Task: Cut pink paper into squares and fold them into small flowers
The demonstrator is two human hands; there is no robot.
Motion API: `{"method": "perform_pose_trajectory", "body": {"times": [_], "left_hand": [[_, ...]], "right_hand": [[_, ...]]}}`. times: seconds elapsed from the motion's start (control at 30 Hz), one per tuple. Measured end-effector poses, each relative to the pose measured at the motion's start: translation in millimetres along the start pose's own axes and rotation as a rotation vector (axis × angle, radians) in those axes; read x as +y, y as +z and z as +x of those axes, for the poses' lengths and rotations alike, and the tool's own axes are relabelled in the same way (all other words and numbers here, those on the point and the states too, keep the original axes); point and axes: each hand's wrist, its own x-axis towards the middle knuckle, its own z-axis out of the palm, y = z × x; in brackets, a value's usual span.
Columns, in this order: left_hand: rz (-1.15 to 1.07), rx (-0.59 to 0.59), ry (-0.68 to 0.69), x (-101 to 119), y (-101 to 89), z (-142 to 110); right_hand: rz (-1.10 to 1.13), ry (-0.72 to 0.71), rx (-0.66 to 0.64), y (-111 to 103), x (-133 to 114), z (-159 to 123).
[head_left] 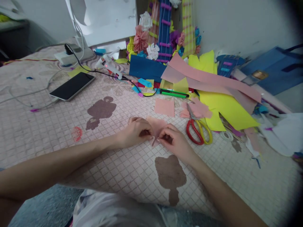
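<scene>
One pink paper (157, 125), between hands (137, 131) (177, 141), seemingly pinched

Place: craft workspace | my cloth-covered table (132, 171) | signs: scissors (194, 118), glue gun (112, 68), paper flowers (141, 39) by its far edge

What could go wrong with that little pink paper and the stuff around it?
The pink paper could crease or tear, pinched by the left hand and right hand. The scissors lie near the right hand and might get bumped. The glue gun shows a red light, so it may be hot.
</scene>
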Motion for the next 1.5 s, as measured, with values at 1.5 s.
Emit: {"method": "perform_pose_trajectory", "body": {"times": [1.5], "left_hand": [[0.039,0.080,-0.024,5.7,9.2,-0.4]], "right_hand": [[0.074,0.000,-0.043,-7.4,4.7,-1.0]]}}
